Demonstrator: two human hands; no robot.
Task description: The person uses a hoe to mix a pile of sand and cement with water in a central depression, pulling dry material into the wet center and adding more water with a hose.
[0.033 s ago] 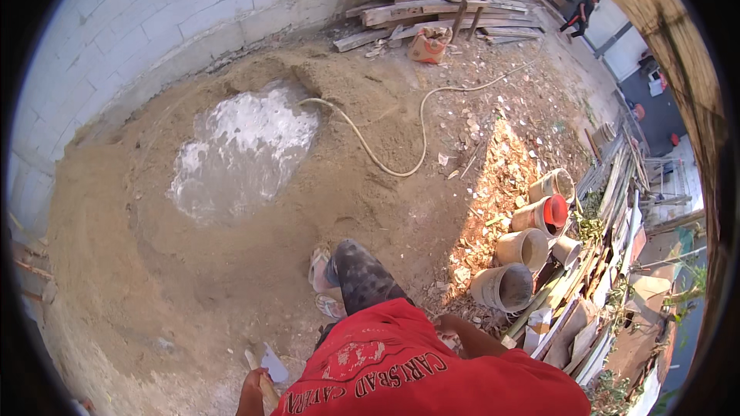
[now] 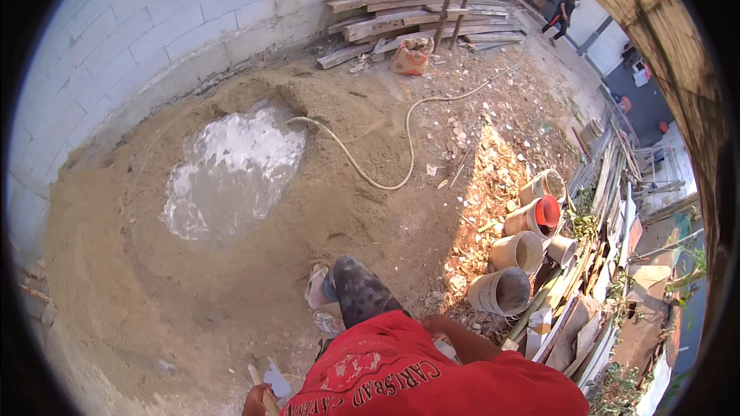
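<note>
At the bottom edge, my left hand point(image 2: 257, 399) is closed around a pale wooden handle point(image 2: 265, 390). Beside it shows a flat, whitish piece point(image 2: 276, 379); whether the two are joined cannot be seen. My right hand point(image 2: 439, 327) is by my hip at the edge of the red shirt, its fingers mostly hidden. Ahead lies a ring of sand point(image 2: 116, 223) around a pool of water with white-grey powder point(image 2: 239, 166). A pale hose point(image 2: 408, 156) runs over the ground, one end at the pool's edge.
Several buckets point(image 2: 501, 291) lie tipped at the right, next to piled scrap wood point(image 2: 593, 262). Stacked planks point(image 2: 401, 23) and a paper sack point(image 2: 412, 58) are by the block wall point(image 2: 139, 38). A person point(image 2: 562, 17) walks far off; a wooden post point(image 2: 655, 38) crosses the upper right.
The view has shifted slightly, so the ground and buckets sit a little further left. My left hand appears lower at the frame's edge. The distant person's legs have changed position.
</note>
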